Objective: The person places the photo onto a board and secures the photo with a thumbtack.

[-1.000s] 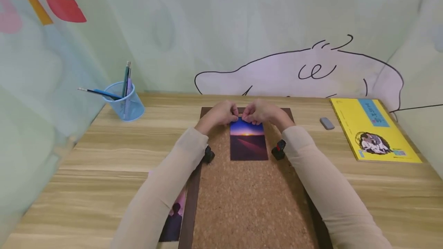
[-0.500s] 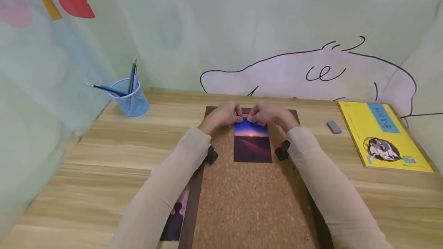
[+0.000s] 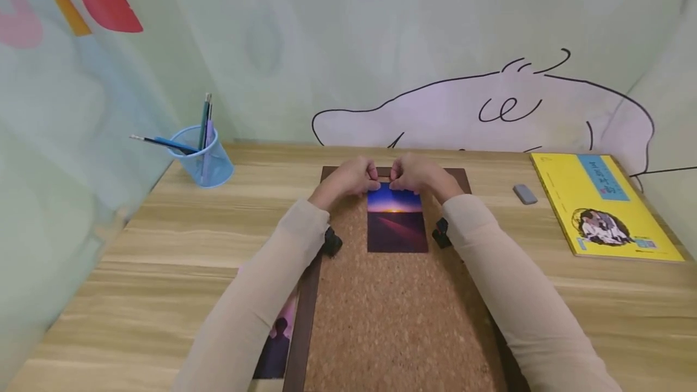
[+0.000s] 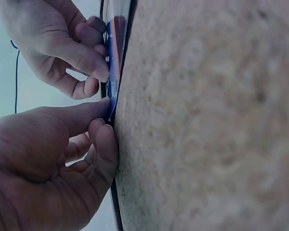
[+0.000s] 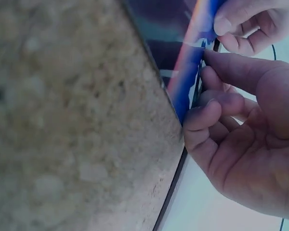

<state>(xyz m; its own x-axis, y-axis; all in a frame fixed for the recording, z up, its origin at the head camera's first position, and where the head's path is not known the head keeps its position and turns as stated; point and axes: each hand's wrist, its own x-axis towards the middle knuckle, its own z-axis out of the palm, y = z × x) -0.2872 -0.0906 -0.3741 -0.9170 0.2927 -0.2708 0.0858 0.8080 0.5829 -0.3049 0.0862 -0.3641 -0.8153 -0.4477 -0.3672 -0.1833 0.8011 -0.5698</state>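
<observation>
Pinching the photo [image 3: 397, 225] by its top edge, thumb to finger, with left hand [image 3: 353, 176] and right hand [image 3: 418, 173]; seemingly aligning it on the corkboard [image 3: 394, 319]; next, likely needs steady pressing!

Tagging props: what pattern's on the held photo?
The photo: blue sky, orange horizon glow, dark purplish ground; best in head view.

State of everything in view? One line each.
Brown-framed rectangular cork board: lying flat
Blue sunset photo: over board's far end, attachment unclear
Left hand: pinches photo's top edge
Right hand: pinches photo's top edge
Purple silhouette photo: beside board, partly hidden
Blue round mesh cup: upright, holding writing tools
Yellow paper book: closed, flat
Small grey block: lying flat
</observation>
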